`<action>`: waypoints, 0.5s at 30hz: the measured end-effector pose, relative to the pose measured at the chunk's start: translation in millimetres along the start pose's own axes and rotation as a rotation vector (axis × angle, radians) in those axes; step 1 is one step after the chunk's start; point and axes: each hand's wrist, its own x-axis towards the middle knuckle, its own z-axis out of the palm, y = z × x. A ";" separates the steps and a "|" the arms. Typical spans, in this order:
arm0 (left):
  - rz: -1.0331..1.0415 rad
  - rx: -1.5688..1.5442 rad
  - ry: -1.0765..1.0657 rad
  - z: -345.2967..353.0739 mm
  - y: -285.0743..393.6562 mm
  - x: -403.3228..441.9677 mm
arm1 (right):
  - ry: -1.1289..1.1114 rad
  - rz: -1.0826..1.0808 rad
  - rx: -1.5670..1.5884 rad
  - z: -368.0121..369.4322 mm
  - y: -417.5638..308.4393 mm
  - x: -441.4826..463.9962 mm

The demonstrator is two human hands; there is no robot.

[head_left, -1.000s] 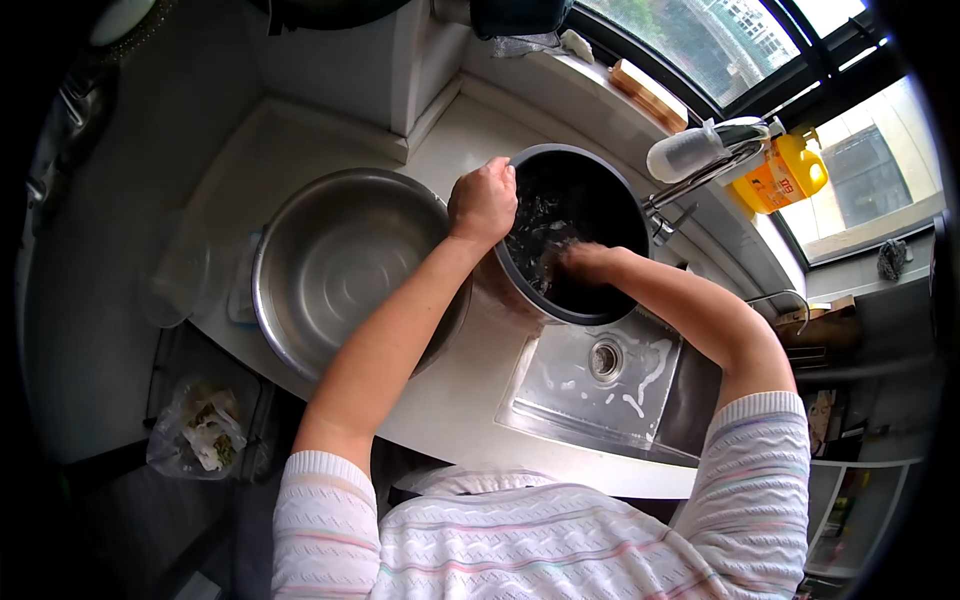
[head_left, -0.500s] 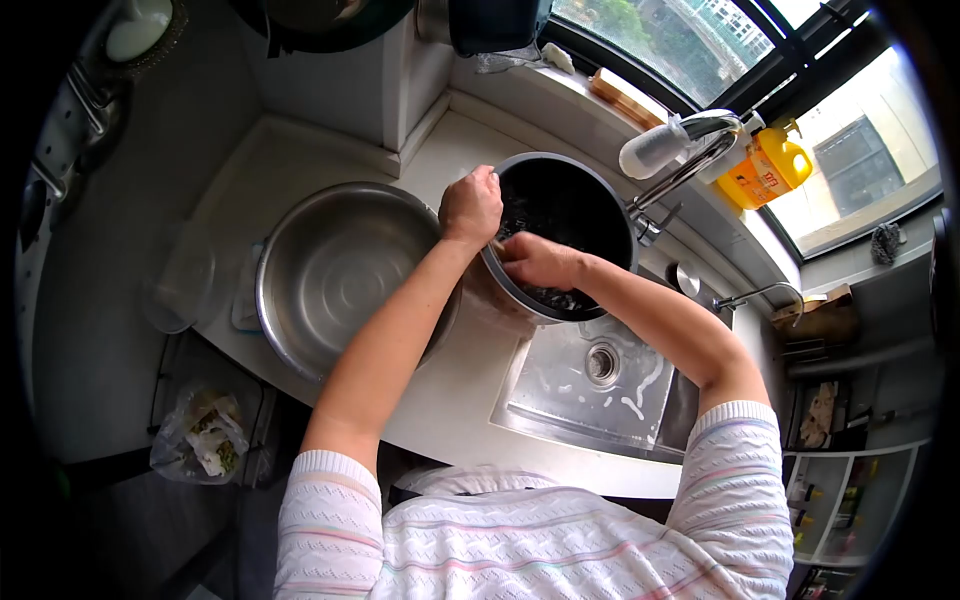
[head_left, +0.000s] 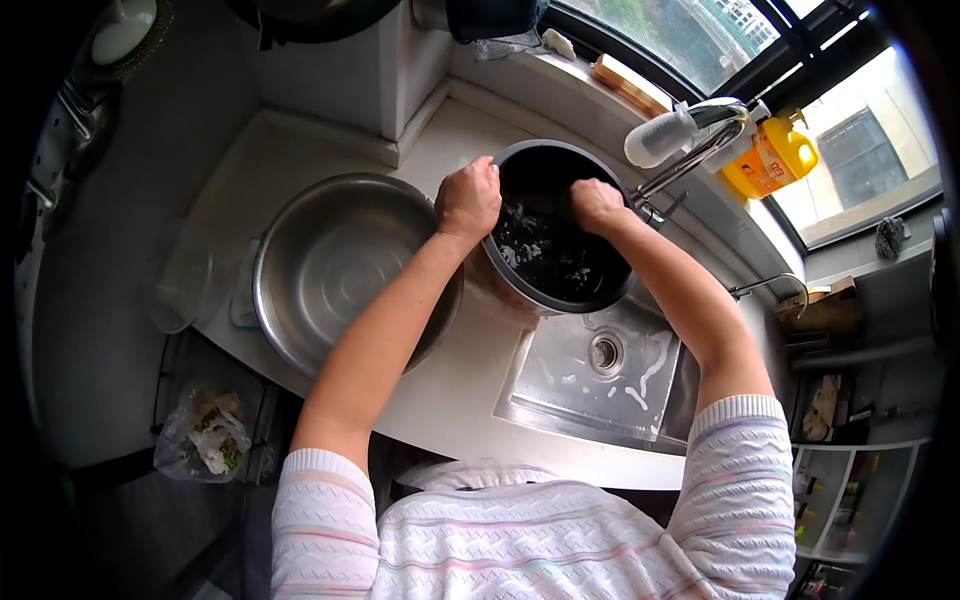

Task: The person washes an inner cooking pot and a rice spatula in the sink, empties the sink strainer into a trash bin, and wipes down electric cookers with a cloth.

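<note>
A deep black-lined inner pot (head_left: 545,285) with some water moving in it sits tilted at the corner of the sink. My left hand (head_left: 468,200) is closed over the pot's left rim. Inside the pot, near its far right wall, is my right hand (head_left: 598,205), fingers curled in. Whatever those fingers hold, if anything, is hidden. A wide steel basin (head_left: 340,275) stands on the counter to the left, under my left forearm.
The steel sink (head_left: 590,375) with its drain lies below the pot. A faucet (head_left: 690,160) with a whitish sleeve rises at the right. A yellow detergent bottle (head_left: 772,160) stands on the windowsill. A bag of scraps (head_left: 212,435) hangs at lower left.
My right hand has moved from the pot's left wall across to its far right side. My left hand stays on the rim. The water has shifted.
</note>
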 end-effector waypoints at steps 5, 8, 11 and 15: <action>-0.037 -0.025 -0.019 -0.8 -0.4 1.4 | -0.229 -0.234 -0.071 60.8 -12.2 18.6; -0.009 0.003 0.034 2.4 0.4 0.1 | -0.174 -0.470 -0.221 76.0 -19.4 45.0; 0.004 -0.011 0.062 5.1 0.2 0.6 | -0.142 -0.495 -0.168 94.8 -32.5 87.7; 0.034 0.030 0.054 5.9 -2.1 1.1 | 0.115 -0.660 0.434 90.3 -70.3 79.4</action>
